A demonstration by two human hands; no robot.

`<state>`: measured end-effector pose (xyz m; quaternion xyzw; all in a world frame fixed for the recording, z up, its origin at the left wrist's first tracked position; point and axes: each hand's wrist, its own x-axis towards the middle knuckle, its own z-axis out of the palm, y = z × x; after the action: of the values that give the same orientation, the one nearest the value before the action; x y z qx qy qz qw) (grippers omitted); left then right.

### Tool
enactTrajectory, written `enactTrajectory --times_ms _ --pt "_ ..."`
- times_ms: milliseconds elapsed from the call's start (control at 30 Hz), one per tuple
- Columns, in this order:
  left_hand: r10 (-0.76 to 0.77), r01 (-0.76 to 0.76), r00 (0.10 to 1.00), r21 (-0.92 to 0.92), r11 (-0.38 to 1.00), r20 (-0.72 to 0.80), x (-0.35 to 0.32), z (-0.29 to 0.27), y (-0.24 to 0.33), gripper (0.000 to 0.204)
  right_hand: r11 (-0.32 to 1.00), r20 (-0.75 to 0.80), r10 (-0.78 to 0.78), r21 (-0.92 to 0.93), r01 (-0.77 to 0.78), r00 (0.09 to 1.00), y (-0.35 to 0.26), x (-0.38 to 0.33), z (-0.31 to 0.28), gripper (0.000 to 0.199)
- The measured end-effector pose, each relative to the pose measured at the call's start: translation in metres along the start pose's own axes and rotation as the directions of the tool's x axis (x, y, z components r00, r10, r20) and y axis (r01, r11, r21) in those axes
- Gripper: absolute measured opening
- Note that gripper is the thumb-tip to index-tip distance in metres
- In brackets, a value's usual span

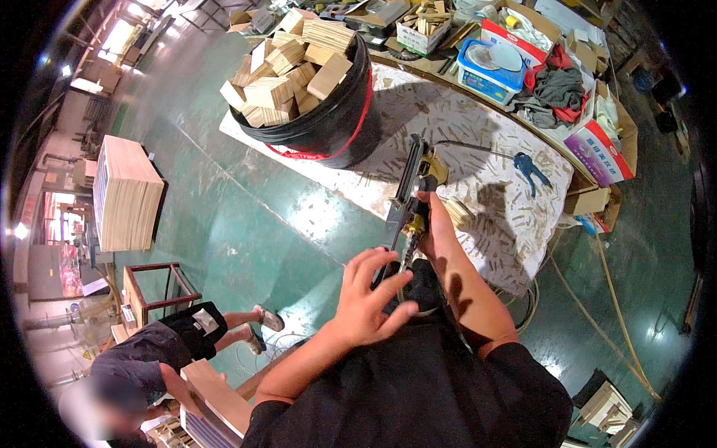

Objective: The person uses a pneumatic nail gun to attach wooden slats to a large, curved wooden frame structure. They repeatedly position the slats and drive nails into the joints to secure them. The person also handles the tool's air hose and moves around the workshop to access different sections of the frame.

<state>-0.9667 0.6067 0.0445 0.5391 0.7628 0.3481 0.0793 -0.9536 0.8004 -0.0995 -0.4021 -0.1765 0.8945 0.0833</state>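
Observation:
An air nail gun [412, 187], black and yellow-brown with a long straight magazine, is held up in front of my chest. My right hand [437, 224] is wrapped round its handle, and the gun covers part of the fingers. A metal air fitting [408, 250] shows at the gun's lower end. My left hand [373, 299] is open beside that fitting, its fingers spread and bent, with nothing visible in it. Beyond the gun lies a white, brown-flecked worktop [478, 127]. A small stack of wood strips [457, 214] rests there by my right hand.
A black bucket [321, 138] heaped with wood blocks [287, 67] stands ahead. A blue two-handled tool [532, 173] lies on the worktop. Beyond are a blue tub [489, 75], cloths [553, 93] and boxes [597, 153]. Left are stacked boards [127, 198] and another person [142, 358] holding a board.

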Motion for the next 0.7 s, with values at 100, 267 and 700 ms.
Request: enactTrajectory --times_ms 100,267,700 --pt "-0.060 0.074 0.978 0.068 0.995 -0.198 0.006 0.017 -0.010 0.036 0.999 0.078 0.009 -0.054 -0.004 0.997 0.003 -0.006 0.004 0.028" --pt "0.031 0.004 0.943 0.106 0.994 -0.332 0.022 0.013 -0.020 0.055 0.977 0.253 -0.149 -0.114 0.182 0.956 0.009 -0.048 0.027 0.021" --pt "-0.038 -0.197 0.859 -0.399 0.896 -0.510 0.045 -0.013 -0.014 0.084 0.980 0.335 -0.167 -0.050 0.195 0.927 -0.008 -0.108 0.060 0.025"
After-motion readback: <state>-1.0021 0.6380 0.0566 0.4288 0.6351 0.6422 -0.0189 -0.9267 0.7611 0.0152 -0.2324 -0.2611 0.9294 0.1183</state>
